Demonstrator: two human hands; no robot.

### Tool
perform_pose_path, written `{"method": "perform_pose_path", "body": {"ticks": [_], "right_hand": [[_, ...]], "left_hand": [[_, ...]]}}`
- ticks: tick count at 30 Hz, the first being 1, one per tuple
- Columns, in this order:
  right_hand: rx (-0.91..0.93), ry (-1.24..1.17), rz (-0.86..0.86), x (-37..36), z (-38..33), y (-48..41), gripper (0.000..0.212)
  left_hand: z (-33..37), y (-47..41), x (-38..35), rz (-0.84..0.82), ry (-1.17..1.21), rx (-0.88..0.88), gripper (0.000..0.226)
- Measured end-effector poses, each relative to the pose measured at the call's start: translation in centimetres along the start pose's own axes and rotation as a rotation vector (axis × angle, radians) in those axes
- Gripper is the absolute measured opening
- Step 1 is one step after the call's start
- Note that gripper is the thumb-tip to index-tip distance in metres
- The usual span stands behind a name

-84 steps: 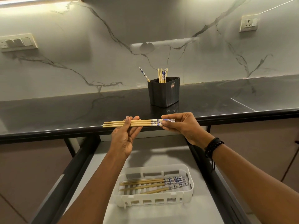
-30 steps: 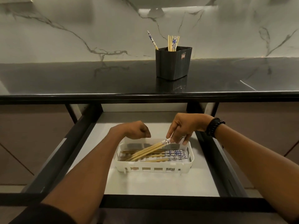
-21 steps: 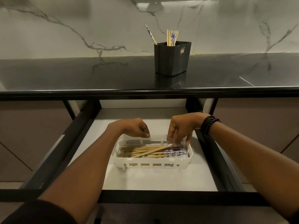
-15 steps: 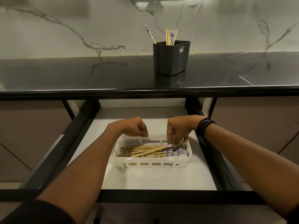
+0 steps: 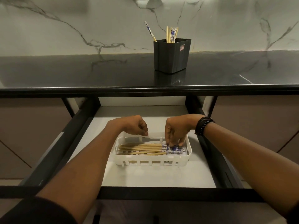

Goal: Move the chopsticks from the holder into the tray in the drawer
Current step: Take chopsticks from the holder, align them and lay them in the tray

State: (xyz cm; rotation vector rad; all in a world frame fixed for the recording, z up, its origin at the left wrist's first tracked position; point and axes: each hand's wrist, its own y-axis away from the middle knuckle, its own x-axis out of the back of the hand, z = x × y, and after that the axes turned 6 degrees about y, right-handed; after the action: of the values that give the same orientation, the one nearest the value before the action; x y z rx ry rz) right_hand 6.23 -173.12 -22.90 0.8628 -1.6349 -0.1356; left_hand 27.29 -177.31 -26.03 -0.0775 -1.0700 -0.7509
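1. Chopsticks [image 5: 142, 147] lie flat in the white tray [image 5: 152, 162] inside the open drawer [image 5: 145, 177], their patterned ends under the right fingertips.
2. Right hand [image 5: 176, 128] points its fingers [image 5: 175, 143] down onto those ends; whether it is pinching or only touching them, I cannot tell.
3. Left hand [image 5: 134, 126] is clenched on nothing, just left of those fingers.
4. Other chopsticks [image 5: 171, 33] stand in the black holder [image 5: 172, 55], well beyond the fingers.

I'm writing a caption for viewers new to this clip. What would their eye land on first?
Two hands meet over the white tray in the open drawer: the right hand pinches at the blue-patterned ends of the chopsticks lying there, and the left hand hovers curled by the far rim. Behind, a black holder on the dark countertop has a few more sticks standing in it.
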Motion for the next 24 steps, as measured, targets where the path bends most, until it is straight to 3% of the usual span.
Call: {"method": "perform_pose_path", "body": {"ticks": [6,11,18,24], "right_hand": [[0.009,-0.001,0.062,0.2,0.3,0.0,0.021],[0.036,-0.104,0.260,0.8,0.6,-0.1,0.012],[0.037,-0.147,0.745,1.9,1.7,0.3,0.014],[-0.005,-0.195,1.166,2.8,2.7,0.3,0.018]], "left_hand": [[0.3,-0.2,0.0,0.076,0.025,-0.042,0.023],[0.9,-0.1,0.5,0.345,-0.049,-0.119,0.021],[2.3,0.8,1.4,0.845,-0.024,-0.282,0.021],[2.1,0.5,2.0,1.105,-0.041,-0.325,0.018]]}}
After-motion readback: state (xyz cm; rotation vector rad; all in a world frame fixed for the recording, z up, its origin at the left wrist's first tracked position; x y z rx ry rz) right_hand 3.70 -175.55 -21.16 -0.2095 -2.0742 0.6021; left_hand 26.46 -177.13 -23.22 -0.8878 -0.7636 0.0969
